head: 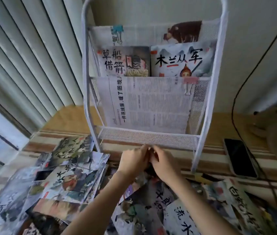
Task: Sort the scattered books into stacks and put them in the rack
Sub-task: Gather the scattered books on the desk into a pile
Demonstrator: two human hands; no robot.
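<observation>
A white mesh rack (pixel 147 138) stands on a striped surface, its tiers lined with newspaper. Its middle tier holds two picture books upright: a dark one (pixel 124 61) on the left and a pale one (pixel 180 60) on the right. Scattered books lie overlapping in front: a pile at the left (pixel 71 182), another book behind it (pixel 73 148), and more at the right (pixel 181 216). My left hand (pixel 132 160) and my right hand (pixel 166 163) meet with curled fingers just before the rack's bottom shelf. Something dark shows under them, but what they hold is blurred.
A black phone (pixel 240 158) lies face up to the right of the rack, with a dark cable (pixel 236 102) running past it up the wall. Vertical blinds (pixel 24 56) and a window fill the left side. A wall stands behind the rack.
</observation>
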